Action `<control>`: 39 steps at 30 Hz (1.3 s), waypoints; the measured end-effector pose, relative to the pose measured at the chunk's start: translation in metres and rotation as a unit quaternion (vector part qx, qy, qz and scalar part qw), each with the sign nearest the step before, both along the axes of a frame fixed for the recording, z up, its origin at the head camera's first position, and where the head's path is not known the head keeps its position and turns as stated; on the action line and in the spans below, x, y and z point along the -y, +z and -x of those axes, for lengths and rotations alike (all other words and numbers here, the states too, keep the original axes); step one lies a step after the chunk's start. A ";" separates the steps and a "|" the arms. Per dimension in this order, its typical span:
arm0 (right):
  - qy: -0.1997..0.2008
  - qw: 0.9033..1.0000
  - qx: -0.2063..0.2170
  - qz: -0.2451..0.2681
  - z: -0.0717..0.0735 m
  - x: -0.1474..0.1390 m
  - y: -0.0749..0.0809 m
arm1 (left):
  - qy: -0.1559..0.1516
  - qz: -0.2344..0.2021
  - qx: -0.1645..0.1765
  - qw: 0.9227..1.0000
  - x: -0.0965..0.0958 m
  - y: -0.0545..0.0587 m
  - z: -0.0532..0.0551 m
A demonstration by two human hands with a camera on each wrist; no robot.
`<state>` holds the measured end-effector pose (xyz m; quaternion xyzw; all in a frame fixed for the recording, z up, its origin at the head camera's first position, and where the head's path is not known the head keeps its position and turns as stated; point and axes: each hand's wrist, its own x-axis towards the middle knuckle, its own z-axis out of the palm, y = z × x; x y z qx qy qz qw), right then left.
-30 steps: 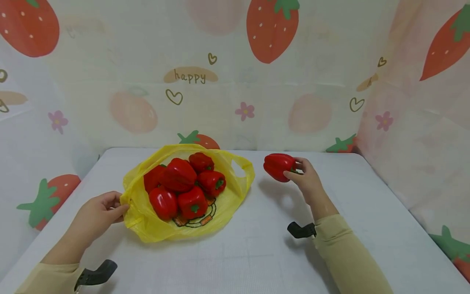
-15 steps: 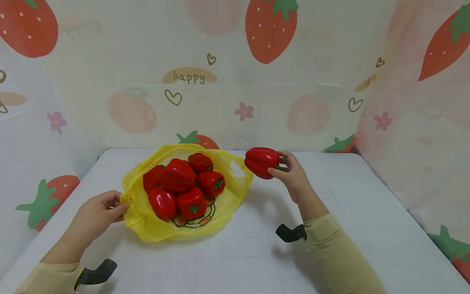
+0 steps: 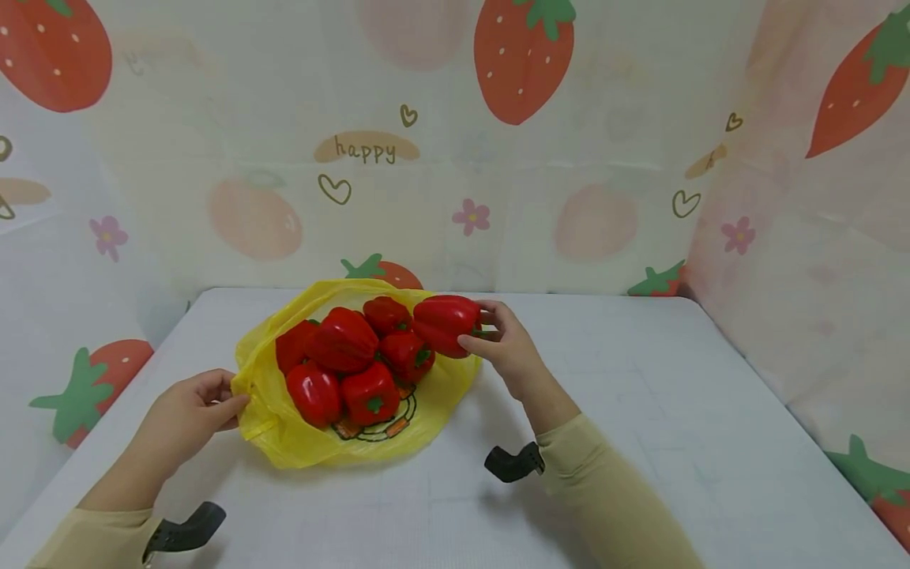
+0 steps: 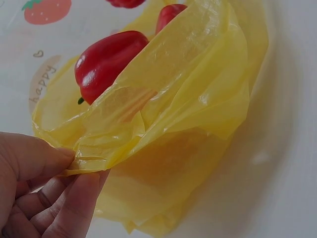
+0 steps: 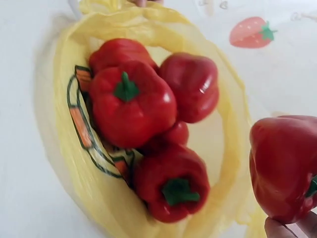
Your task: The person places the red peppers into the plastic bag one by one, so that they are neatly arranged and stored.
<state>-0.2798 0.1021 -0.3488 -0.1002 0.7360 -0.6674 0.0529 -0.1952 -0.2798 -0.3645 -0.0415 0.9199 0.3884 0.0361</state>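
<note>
A yellow plastic bag lies with its mouth spread on the white table, several red bell peppers inside it. My left hand pinches the bag's left edge; in the left wrist view the thumb and fingers grip the thin plastic. My right hand holds another red bell pepper by its green stem end, over the bag's right rim. From the right wrist, that held pepper shows at the right, apart from the peppers in the bag. An orange and black print shows on the bag.
The white table reaches back to a curtain printed with strawberries, hearts and flowers. A black wrist mount juts from the right sleeve, and another black mount from the left.
My right hand has carried its bell pepper leftward, from beside the bag to above its right side. My left hand keeps its hold on the bag's edge.
</note>
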 end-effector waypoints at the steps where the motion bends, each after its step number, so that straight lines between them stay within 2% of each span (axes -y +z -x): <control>1: 0.002 1.000 0.004 0.000 0.000 0.004 0.000 | 0.000 0.000 0.001 1.000 0.000 0.000 0.000; 5: 0.005 1.000 0.015 -0.004 -0.005 0.021 0.002 | 0.001 -0.003 0.003 1.000 0.000 -0.001 0.000; 9: -0.009 1.000 0.014 -0.014 -0.010 0.035 0.003 | 0.002 -0.005 0.004 1.000 0.001 -0.002 0.000; 15: -0.042 0.999 -0.002 -0.023 0.003 0.051 -0.016 | 0.002 -0.004 0.000 1.000 0.001 -0.002 0.000; 29: -0.078 0.993 -0.040 -0.081 0.014 0.082 -0.025 | 0.001 -0.002 0.003 1.000 0.003 -0.003 0.002; 32: -0.088 0.992 -0.044 -0.079 0.015 0.088 -0.027 | 0.000 -0.002 0.001 1.000 0.003 -0.003 0.001; 35: -0.089 0.992 -0.049 -0.075 0.016 0.093 -0.029 | -0.001 -0.001 -0.002 1.000 0.003 -0.003 0.001; 39: -0.086 0.990 -0.053 -0.096 0.016 0.098 -0.032 | 0.001 0.000 -0.003 1.000 0.004 -0.003 0.001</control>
